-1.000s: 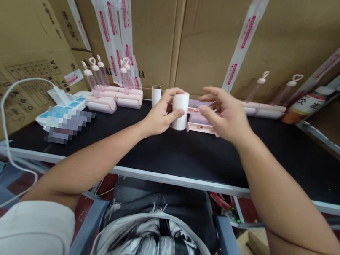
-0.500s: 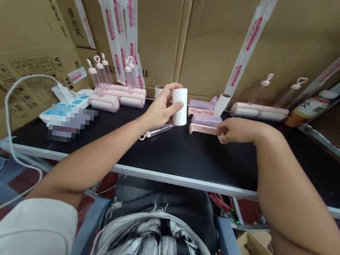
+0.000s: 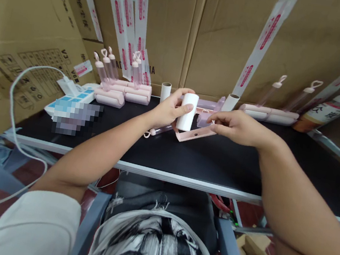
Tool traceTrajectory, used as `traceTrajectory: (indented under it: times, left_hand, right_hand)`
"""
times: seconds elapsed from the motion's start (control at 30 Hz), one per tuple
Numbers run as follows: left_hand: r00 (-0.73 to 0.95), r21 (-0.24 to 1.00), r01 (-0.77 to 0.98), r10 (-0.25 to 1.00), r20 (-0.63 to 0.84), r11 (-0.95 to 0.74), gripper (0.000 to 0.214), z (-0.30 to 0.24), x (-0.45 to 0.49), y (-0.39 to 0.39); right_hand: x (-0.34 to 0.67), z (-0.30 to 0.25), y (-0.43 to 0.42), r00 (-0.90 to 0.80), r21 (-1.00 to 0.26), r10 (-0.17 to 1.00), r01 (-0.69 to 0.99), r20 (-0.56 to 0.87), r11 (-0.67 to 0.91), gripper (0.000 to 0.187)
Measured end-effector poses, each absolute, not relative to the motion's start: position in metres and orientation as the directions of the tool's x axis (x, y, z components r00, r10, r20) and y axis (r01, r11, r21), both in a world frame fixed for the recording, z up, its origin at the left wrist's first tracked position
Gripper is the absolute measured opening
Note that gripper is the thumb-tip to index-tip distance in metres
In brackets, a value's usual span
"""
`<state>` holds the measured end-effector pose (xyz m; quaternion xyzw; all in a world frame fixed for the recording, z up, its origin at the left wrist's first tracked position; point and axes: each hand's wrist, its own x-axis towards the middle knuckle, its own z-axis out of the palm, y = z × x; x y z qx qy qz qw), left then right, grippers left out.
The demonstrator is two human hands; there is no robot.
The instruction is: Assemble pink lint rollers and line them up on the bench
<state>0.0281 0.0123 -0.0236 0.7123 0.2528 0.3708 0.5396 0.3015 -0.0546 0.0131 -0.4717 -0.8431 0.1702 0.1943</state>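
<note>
Over the black desk (image 3: 203,158), the left hand (image 3: 167,112) clamps a white paper roll (image 3: 187,112) upright, its lower end meeting the pink plastic roller frame (image 3: 192,135) that the right hand (image 3: 237,127) pinches and tilts toward it, apparently so the two line up. A clear tube handle (image 3: 157,131) lies just beneath; finished pink rollers (image 3: 124,93) and empty cardboard cores (image 3: 165,91) crowd the back edge.
</note>
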Motion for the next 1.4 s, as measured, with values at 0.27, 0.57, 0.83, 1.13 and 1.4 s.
traceTrajectory:
  times: [0.27,0.57,0.83,1.13,1.4]
  left_hand:
    - [0.586,0.972,-0.014,0.785,0.199,-0.235,0.084,-0.022,0.028,0.013]
    - [0.612,0.955,0.045,0.764,0.207,-0.295,0.08,-0.026,0.027,0.016]
    - [0.662,0.951,0.069,0.727,0.182,-0.301,0.082,-0.027,0.028,0.009]
    - [0.728,0.96,0.059,0.67,0.146,-0.273,0.092,-0.031,0.029,0.014]
    - [0.749,0.926,0.173,0.656,0.099,-0.337,0.096,-0.023,0.022,0.006]
  right_hand:
    - [0.302,0.005,-0.044,-0.552,-0.44,0.793,0.664,0.256,0.604,0.041]
    - [0.298,-0.007,-0.04,-0.488,-0.601,0.846,0.617,0.213,0.508,0.039]
    - [0.296,-0.011,-0.037,-0.426,-0.701,0.861,0.523,0.278,0.485,0.046]
    - [0.29,-0.01,-0.039,-0.403,-0.762,0.879,0.476,0.256,0.44,0.059]
    - [0.279,-0.017,-0.036,-0.33,-0.873,0.907,0.32,0.262,0.368,0.069]
